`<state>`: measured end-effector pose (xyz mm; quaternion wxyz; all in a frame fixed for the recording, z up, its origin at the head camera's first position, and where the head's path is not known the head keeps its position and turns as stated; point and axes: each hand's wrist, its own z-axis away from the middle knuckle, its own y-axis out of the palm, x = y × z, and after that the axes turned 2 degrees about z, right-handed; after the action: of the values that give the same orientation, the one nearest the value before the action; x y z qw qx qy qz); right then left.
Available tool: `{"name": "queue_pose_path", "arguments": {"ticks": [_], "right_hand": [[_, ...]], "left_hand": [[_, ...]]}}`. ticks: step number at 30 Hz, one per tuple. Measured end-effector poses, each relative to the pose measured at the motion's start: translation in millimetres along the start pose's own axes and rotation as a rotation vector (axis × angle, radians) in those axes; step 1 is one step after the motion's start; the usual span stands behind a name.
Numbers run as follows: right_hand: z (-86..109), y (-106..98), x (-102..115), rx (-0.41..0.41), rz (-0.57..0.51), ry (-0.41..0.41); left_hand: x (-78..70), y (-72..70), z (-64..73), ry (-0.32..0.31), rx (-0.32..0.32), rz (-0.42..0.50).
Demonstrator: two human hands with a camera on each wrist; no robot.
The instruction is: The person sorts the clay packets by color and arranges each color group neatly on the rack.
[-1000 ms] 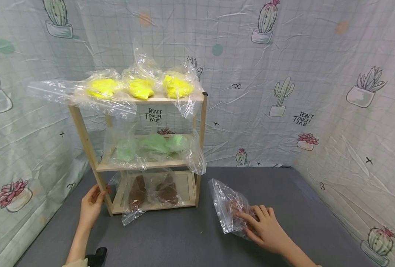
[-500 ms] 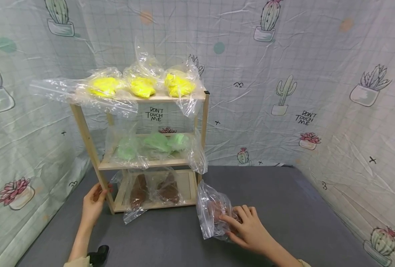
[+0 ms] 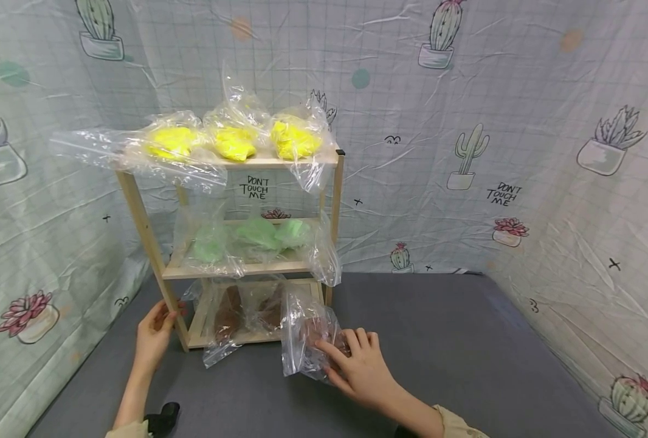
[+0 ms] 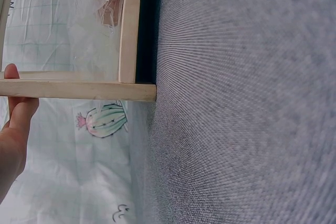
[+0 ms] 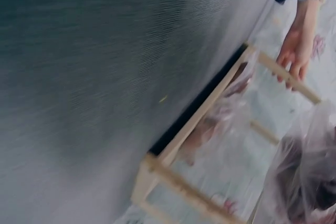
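In the head view my left hand (image 3: 153,333) grips the front left post of a small three-tier wooden shelf (image 3: 144,228); the left wrist view shows fingers (image 4: 11,71) on the post. My right hand (image 3: 363,368) holds a clear zip bag (image 3: 302,340) with a reddish-brown lump inside, thumb and fingers on its right side. This bag overlaps the shelf's lower right front corner. Two similar bags of brown lumps (image 3: 228,313) lie on the bottom tier, the right one partly hidden behind the held bag.
Zip bags with yellow contents (image 3: 235,143) line the top tier, some plastic hanging over its edge. Bags with green contents (image 3: 258,234) fill the middle tier. A grey cloth (image 3: 439,340) covers the table, and a cactus-print curtain (image 3: 411,182) surrounds it.
My right hand has carried the brown-filled zip bag leftward, from right of the shelf to the front of its bottom tier. My left hand has stayed on the post.
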<state>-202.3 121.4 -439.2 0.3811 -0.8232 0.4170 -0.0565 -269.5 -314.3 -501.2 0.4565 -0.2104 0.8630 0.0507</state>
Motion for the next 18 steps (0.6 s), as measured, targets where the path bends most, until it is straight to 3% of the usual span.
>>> {"name": "queue_pose_path", "arguments": {"ticks": [2, 5, 8, 14, 18], "right_hand": [[-8.2, 5, 8, 0.012, 0.006, 0.024], [-19.2, 12, 16, 0.017, 0.025, 0.059], [-29.2, 20, 24, 0.021, 0.049, 0.083], [-49.7, 33, 39, 0.039, 0.116, 0.139], [-63.4, 43, 46, 0.016, 0.178, 0.221]], "left_hand": [[-14.6, 1.9, 2.5, -0.009, 0.001, 0.008], [-42.5, 6.8, 5.6, -0.01, 0.005, 0.116], [-61.1, 10.6, 7.5, -0.013, 0.005, 0.112], [-68.9, 11.4, 8.5, -0.084, -0.019, 0.008], [-64.5, 10.2, 8.1, -0.056, -0.01, 0.016]]}}
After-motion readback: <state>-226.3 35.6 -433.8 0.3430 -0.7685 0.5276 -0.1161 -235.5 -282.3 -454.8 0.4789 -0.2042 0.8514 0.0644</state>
